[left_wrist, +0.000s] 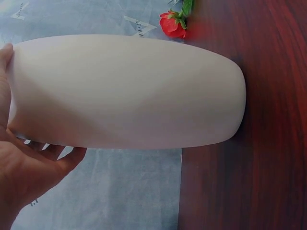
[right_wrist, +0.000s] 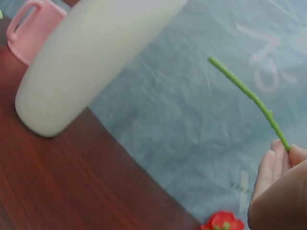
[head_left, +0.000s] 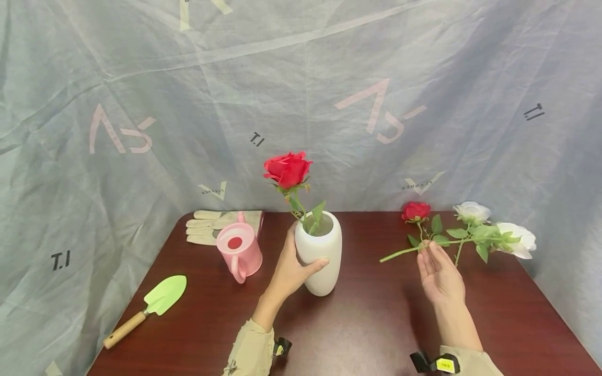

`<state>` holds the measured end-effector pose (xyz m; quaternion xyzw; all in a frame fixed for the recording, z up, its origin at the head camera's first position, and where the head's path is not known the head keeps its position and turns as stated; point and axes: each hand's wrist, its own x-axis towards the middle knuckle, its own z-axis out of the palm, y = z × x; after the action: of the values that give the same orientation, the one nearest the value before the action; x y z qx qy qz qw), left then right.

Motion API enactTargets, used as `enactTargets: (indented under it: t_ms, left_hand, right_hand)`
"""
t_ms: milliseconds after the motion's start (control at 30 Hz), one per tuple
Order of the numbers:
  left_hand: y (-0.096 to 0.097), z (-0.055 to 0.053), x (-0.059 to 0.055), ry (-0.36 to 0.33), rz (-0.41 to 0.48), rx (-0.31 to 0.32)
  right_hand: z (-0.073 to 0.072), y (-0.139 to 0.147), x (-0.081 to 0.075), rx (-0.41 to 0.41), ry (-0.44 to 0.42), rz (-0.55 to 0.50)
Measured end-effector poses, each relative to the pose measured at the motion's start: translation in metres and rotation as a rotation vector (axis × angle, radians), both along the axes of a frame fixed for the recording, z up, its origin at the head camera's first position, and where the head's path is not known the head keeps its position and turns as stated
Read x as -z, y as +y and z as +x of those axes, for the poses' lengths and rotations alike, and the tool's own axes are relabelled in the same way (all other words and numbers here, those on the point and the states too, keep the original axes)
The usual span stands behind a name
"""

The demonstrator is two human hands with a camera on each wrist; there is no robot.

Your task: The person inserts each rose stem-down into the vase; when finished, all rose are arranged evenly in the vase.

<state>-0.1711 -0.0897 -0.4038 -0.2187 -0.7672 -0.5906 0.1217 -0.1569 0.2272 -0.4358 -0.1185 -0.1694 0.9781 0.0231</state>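
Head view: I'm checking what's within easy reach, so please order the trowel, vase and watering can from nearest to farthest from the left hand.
1. Vase: gripped by the left hand.
2. Watering can: just left of that hand.
3. Trowel: farther left.

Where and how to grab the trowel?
By the wooden handle, probably from above on the near side, fingers closing across it. The trowel lies on the table with its slim, straight handle slanting toward the near left; the broad green blade points away.
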Motion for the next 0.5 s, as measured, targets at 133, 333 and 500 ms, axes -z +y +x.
enactTargets:
  t_ms: [133,333,500]
  left_hand:
    - [0.000,0.000,0.000,0.001,0.000,-0.004]
    - [0.001,0.001,-0.001,-0.004,-0.005,-0.009]
    - [0.001,0.000,0.002,0.005,-0.005,-0.011]
  right_hand:
    - [-0.004,-0.013,-0.014,0.055,-0.032,0.005]
    - [-0.008,-0.031,-0.032,0.170,-0.099,0.010]
    - [-0.009,-0.044,-0.045,0.223,-0.074,0.007]
